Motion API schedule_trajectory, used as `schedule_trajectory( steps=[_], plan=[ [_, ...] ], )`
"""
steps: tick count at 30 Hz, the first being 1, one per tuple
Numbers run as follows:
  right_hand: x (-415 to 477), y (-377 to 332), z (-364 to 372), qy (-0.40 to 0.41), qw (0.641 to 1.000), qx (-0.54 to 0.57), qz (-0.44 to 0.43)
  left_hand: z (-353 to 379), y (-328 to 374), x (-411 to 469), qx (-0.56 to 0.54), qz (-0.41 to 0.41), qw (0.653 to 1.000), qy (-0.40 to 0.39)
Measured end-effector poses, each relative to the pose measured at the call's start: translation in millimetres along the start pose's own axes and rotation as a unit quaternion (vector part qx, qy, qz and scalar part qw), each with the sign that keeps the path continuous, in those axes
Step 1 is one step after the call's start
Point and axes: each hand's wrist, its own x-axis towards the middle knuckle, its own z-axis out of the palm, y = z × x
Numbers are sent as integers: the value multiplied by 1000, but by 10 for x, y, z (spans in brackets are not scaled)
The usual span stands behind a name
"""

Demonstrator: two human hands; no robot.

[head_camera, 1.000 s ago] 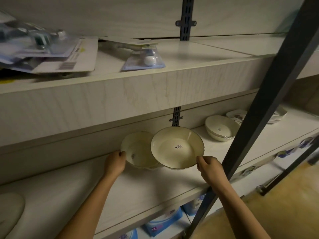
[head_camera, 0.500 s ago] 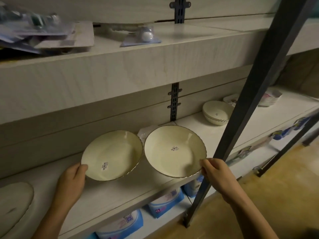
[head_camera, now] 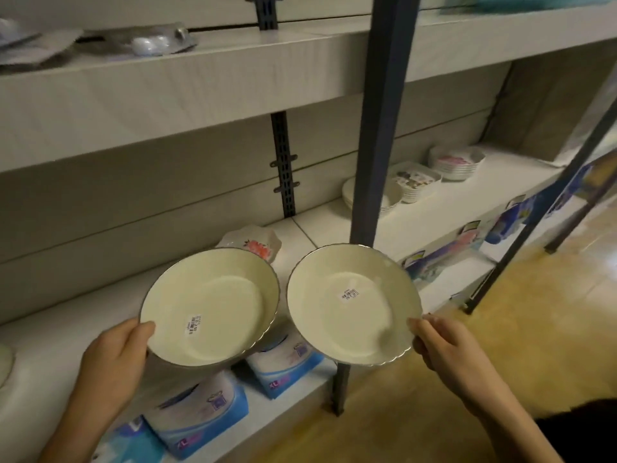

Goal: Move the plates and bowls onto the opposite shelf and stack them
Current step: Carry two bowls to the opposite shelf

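Observation:
My left hand [head_camera: 115, 359] grips the near rim of a cream bowl with a scalloped silver edge and a barcode sticker [head_camera: 213, 305]. My right hand [head_camera: 444, 349] pinches the right rim of a matching cream bowl [head_camera: 350, 302]. Both bowls are held side by side in front of the middle shelf [head_camera: 60, 315], clear of its surface. A small flowered bowl [head_camera: 255, 243] stands on the shelf behind them. Farther right sit a stack of cream bowls [head_camera: 387, 200] and two stacks of patterned dishes [head_camera: 415, 182], [head_camera: 457, 163].
A dark metal post [head_camera: 377, 128] rises just behind the right bowl. Blue packages [head_camera: 200, 412] lie on the bottom shelf. Blister packs [head_camera: 157, 43] rest on the top shelf. A plate edge [head_camera: 4, 365] shows at far left. Wooden floor [head_camera: 500, 329] spreads to the right.
Both bowls have come off the shelf toward me and now hang lower, in front of its edge. The view has swung right, and the flowered bowl behind them is now uncovered.

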Motion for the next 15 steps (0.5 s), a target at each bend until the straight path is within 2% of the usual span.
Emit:
schedule_trajectory(
  steps=[15],
  plan=[
    [-139,722,-1853,35,999,-5,31,1262,1422,-989,-8,31,999,-26]
  ],
)
